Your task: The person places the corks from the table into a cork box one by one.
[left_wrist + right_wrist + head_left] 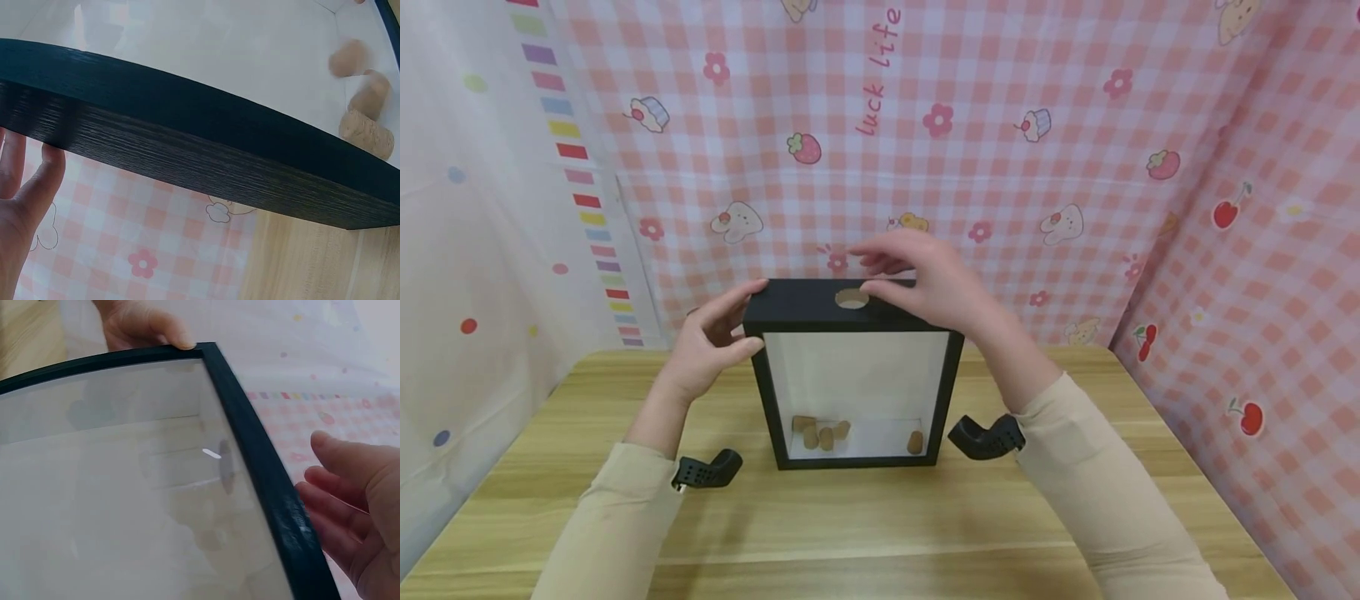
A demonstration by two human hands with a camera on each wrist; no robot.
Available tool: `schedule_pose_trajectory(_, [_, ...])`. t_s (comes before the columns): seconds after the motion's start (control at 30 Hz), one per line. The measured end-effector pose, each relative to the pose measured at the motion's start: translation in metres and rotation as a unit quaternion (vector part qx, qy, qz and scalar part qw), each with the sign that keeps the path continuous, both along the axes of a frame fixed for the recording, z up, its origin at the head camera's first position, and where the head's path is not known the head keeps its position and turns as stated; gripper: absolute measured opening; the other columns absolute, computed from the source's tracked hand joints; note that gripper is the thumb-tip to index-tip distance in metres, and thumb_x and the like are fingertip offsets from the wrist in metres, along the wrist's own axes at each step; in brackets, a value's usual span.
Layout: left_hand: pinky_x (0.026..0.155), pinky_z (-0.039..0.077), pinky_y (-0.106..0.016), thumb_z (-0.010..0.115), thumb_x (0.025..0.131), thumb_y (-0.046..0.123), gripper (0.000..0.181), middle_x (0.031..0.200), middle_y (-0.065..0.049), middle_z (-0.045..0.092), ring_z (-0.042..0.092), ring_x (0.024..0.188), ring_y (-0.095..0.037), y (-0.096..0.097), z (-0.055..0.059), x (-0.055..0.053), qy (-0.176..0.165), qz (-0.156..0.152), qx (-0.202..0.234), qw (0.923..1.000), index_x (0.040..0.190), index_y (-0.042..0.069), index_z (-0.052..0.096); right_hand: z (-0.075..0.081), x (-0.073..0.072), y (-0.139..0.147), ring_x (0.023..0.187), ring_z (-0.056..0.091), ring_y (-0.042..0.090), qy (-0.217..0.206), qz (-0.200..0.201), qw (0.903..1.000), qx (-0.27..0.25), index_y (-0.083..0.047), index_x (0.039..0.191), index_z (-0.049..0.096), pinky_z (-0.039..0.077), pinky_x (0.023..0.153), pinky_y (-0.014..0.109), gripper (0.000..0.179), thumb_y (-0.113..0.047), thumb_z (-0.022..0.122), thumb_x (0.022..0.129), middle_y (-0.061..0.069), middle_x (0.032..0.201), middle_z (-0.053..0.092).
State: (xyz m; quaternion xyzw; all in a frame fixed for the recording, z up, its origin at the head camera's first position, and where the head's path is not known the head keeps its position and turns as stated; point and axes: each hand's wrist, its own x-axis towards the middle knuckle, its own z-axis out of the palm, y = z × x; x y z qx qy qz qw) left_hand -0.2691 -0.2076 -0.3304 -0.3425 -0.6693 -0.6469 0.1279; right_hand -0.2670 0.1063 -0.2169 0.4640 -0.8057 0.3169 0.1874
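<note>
A black shadow box (793, 302) with a clear front and white inside stands upright on the table. Its top edge has a round hole (852, 303). My left hand (707, 342) holds the box's upper left corner, thumb at the front edge and fingers at the side and back. Just right of the hole, my right hand (928, 279) hovers over the top with bent, loose fingers; the right wrist view shows nothing between thumb and fingers. Inside at the bottom lie several wine corks (826, 438) to the left and one cork (915, 442) to the right. Some corks (349, 58) look blurred in the left wrist view.
The wood-grain table (880, 533) extends around the box. A pink checked cloth (1000, 167) hangs behind and to the right, and a white dotted cloth (482, 250) on the left. Black camera mounts (988, 437) stick out from both wrists.
</note>
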Motion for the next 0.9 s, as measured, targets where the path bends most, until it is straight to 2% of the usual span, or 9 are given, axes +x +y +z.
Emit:
schedule_pose_trajectory(0.23, [0.090,0.047,-0.021,0.058,0.083,-0.021,0.068,0.147,0.003,0.051,0.042,0.137,-0.012,0.000,0.000,-0.001,0.003,-0.007,0.005,1.0000,0.145,0.006,0.052,-0.003,0.008,0.018,0.101,0.064,0.015,0.032,0.021,0.9987,-0.033,-0.002,0.128,0.065,0.050,0.090,0.029,0.043,-0.007,0.077,0.087,0.007,0.111,0.068])
schedule_pose_trajectory(0.4, [0.092,0.046,-0.021,0.058,0.083,-0.022,0.068,0.146,0.003,0.051,0.041,0.138,-0.013,0.000,0.000,0.000,0.006,-0.010,0.006,0.9999,0.145,0.006,0.052,-0.005,0.018,0.036,0.102,0.065,0.017,0.049,0.034,0.9968,-0.052,0.000,0.127,0.065,0.050,0.091,0.032,0.046,0.000,0.078,0.083,0.008,0.109,0.069])
schedule_pose_trajectory(0.7, [0.092,0.047,-0.021,0.058,0.083,-0.021,0.068,0.147,0.003,0.050,0.042,0.137,-0.012,0.000,0.001,0.000,0.004,-0.006,0.002,1.0000,0.145,0.005,0.051,-0.019,0.036,0.078,0.101,0.065,0.018,0.044,0.009,0.9968,-0.066,-0.001,0.128,0.064,0.049,0.085,0.029,0.052,0.009,0.078,0.078,0.008,0.108,0.071])
schedule_pose_trajectory(0.9, [0.091,0.047,-0.022,0.060,0.085,-0.018,0.066,0.146,0.003,0.051,0.044,0.135,-0.012,0.000,0.002,0.001,-0.001,-0.001,-0.004,1.0000,0.145,0.007,0.052,-0.031,0.043,0.104,0.101,0.065,0.016,0.037,-0.001,0.9968,-0.071,-0.003,0.129,0.065,0.046,0.092,0.026,0.056,0.010,0.078,0.076,0.005,0.109,0.071])
